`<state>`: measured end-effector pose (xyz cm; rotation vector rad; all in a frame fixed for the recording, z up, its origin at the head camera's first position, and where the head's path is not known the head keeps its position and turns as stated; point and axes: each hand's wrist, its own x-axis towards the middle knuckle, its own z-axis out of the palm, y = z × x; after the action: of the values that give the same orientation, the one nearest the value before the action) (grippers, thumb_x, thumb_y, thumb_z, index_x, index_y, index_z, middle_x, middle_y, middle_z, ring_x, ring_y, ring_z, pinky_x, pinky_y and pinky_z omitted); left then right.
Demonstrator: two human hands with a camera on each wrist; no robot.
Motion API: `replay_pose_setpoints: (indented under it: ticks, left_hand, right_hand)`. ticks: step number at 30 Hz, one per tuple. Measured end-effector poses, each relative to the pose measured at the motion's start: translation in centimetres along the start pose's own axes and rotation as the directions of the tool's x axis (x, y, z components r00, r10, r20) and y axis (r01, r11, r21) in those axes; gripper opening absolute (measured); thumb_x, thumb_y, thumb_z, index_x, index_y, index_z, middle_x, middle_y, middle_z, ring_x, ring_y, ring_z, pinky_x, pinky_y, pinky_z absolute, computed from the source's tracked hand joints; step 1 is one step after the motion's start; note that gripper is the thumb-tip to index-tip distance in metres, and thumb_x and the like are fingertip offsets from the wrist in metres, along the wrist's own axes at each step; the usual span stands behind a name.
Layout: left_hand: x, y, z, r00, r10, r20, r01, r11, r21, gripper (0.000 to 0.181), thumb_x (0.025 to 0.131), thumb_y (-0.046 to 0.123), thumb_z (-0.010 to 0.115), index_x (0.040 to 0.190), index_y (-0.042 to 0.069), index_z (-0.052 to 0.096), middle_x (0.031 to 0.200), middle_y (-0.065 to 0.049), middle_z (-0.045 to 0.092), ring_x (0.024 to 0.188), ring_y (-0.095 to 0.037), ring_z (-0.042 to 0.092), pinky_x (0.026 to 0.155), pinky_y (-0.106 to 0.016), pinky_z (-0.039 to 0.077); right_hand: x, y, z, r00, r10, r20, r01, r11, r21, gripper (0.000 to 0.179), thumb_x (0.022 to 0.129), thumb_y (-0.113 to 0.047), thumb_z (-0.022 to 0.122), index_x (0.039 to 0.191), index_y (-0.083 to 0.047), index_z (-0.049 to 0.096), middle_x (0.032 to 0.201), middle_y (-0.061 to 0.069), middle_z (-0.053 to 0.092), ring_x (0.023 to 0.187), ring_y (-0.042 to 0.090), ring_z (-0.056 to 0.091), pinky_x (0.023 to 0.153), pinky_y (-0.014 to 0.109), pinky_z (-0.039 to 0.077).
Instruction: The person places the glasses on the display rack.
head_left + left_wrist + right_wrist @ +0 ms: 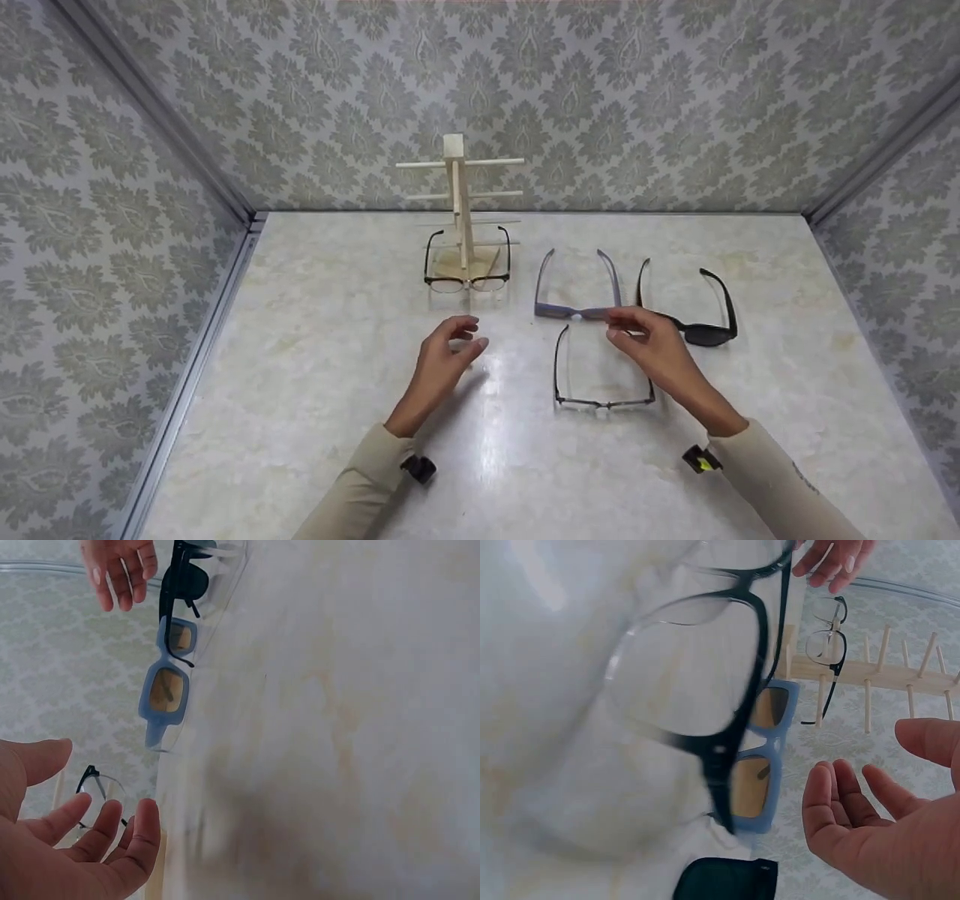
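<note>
My left hand (444, 358) is over the table with its fingers loosely bent and nothing in them. My right hand (664, 354), also holding nothing, hovers above the eyewear on the right; its fingertips overlap the edge of the blue sunglasses (555, 310) in the head view. Beneath it lie thin dark-framed clear glasses (577, 403), temples pointing away from me, seen large in the right wrist view. Black sunglasses (709, 335) lie to the right, partly hidden by the hand. Half-rimmed glasses (431, 281) sit on the lowest pegs of a wooden display stand (455, 176).
The stand's upper pegs (495, 162) stick out to both sides, close to the patterned back wall (600, 112). Similar walls rise left and right of the marbled white table (315, 337). A metal rail (199, 367) runs along its left edge.
</note>
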<state>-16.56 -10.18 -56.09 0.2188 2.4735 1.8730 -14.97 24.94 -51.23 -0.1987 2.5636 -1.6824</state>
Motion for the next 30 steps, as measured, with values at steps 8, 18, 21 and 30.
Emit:
replay_pose_setpoints:
  ticks: [8, 18, 21, 30]
  left_hand:
    - [-0.4, -0.4, 1.3, 0.999, 0.004, 0.042, -0.002, 0.999, -0.034, 0.042, 0.105, 0.016, 0.077, 0.14, -0.005, 0.066, 0.133, -0.025, 0.069, 0.121, -0.039, 0.067, 0.088, -0.04, 0.063]
    - [-0.7, -0.1, 2.7, 0.997, -0.005, 0.077, 0.01, 0.998, -0.06, 0.043, 0.105, 0.016, 0.078, 0.142, -0.005, 0.066, 0.134, -0.024, 0.069, 0.119, -0.035, 0.067, 0.079, -0.03, 0.063]
    - [-0.9, 0.0, 3.0, 0.996, -0.013, 0.083, 0.019, 0.997, -0.072, 0.044, 0.105, 0.015, 0.078, 0.142, -0.005, 0.066, 0.134, -0.024, 0.069, 0.119, -0.035, 0.067, 0.079, -0.03, 0.063]
    - [-1.4, 0.0, 4.0, 0.992, -0.005, 0.123, 0.015, 0.996, -0.083, 0.043, 0.103, 0.012, 0.078, 0.14, -0.006, 0.066, 0.131, -0.025, 0.07, 0.113, -0.034, 0.07, 0.078, -0.029, 0.063]
  right_hand:
    - [-1.6, 1.6, -0.5, 0.999, 0.012, -0.035, -0.011, 1.0, 0.013, 0.037, 0.108, -0.008, 0.072, 0.142, 0.006, 0.067, 0.141, 0.027, 0.068, 0.132, 0.038, 0.065, 0.098, 0.015, 0.054]
    - [-2.4, 2.8, -0.8, 0.992, 0.027, -0.125, -0.024, 0.999, 0.026, 0.035, 0.105, -0.004, 0.075, 0.137, 0.009, 0.07, 0.138, 0.023, 0.071, 0.131, 0.038, 0.066, 0.097, 0.018, 0.056]
    - [-2.5, 3.2, -0.9, 0.989, 0.037, -0.144, -0.034, 0.999, 0.021, 0.035, 0.105, -0.005, 0.076, 0.137, 0.009, 0.07, 0.139, 0.024, 0.07, 0.129, 0.034, 0.067, 0.098, 0.019, 0.057]
    - [-3.5, 4.4, -1.1, 0.986, 0.081, -0.145, -0.077, 0.996, 0.035, 0.04, 0.106, -0.01, 0.076, 0.141, 0.007, 0.068, 0.142, 0.023, 0.068, 0.129, 0.036, 0.066, 0.096, 0.015, 0.056]
